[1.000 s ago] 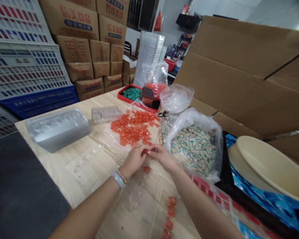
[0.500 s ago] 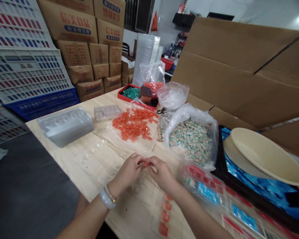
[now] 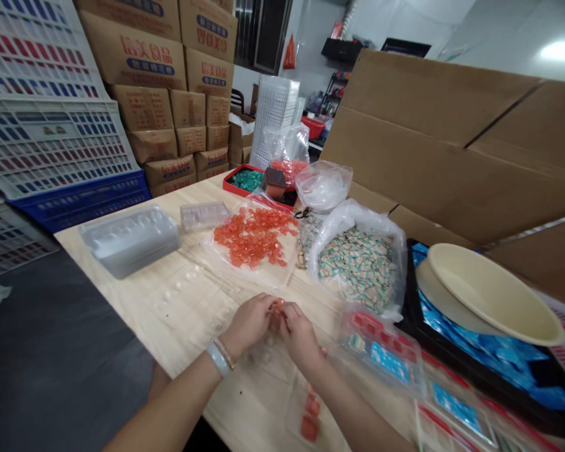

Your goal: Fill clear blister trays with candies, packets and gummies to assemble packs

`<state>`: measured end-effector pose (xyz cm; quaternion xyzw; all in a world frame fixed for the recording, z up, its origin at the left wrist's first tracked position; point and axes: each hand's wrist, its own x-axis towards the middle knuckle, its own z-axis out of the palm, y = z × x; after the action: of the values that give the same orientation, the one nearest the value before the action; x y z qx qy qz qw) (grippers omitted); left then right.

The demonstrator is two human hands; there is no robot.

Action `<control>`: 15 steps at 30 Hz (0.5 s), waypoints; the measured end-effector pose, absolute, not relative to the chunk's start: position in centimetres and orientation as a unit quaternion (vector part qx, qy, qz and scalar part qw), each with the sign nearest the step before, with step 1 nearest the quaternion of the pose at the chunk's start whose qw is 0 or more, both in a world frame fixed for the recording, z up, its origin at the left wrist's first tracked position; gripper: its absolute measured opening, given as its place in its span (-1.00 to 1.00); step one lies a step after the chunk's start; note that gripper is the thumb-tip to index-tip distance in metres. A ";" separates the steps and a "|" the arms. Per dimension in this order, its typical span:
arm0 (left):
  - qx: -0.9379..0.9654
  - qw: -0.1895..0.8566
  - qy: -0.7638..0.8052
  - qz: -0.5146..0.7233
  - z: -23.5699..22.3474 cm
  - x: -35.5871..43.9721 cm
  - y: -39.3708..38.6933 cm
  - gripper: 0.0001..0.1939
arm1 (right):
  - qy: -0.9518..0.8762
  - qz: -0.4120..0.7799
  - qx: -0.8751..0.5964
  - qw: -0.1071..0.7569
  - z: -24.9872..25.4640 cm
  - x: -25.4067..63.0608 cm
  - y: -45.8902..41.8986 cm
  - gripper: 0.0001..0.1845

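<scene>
My left hand and my right hand meet over the near part of the wooden table. Between their closed fingertips is a small translucent orange-red piece, mostly covered by the fingers. Under and beside my right forearm lies a clear plastic tray with several orange-red pieces in a row. Beyond the hands, a heap of orange-red pieces is spread on a clear plastic sheet. An open plastic bag of striped square pieces stands to the right of the heap.
Stacked clear trays and a small clear tray sit on the left. Filled trays with blue packets line the right edge. Cream basins rest on a black crate of blue packets. A red-rimmed tray stands at the back.
The view has swung to the right, uncovering more of the filled trays. Both hands stay together at the small orange-red piece and now sit nearer, clear of the heap's edge.
</scene>
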<state>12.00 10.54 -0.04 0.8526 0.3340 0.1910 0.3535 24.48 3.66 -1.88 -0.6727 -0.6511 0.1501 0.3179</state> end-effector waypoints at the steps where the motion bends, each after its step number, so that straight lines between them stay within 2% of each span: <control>1: 0.856 0.349 0.331 0.189 -0.1 12.0 10.6 -0.75 | -0.651 0.143 -0.671 0.326 -2.1 24.5 3.6 -0.70; 7: 0.877 0.317 0.315 0.175 -0.5 12.1 10.4 -0.75 | -0.656 0.154 -0.656 0.340 -2.9 25.0 3.2 -0.68; 12: 0.884 0.302 0.329 0.135 0.1 12.3 10.3 -0.74 | -0.610 0.162 -0.702 0.330 -2.9 25.1 3.0 -0.71; 15: 0.883 0.306 0.338 0.116 0.4 12.5 10.4 -0.74 | -0.607 0.158 -0.723 0.289 -2.5 24.7 3.5 -0.70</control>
<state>12.52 10.37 0.35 0.8826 0.3379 0.1155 0.3059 24.71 3.50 -2.49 -0.7231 -0.6071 0.1576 0.2894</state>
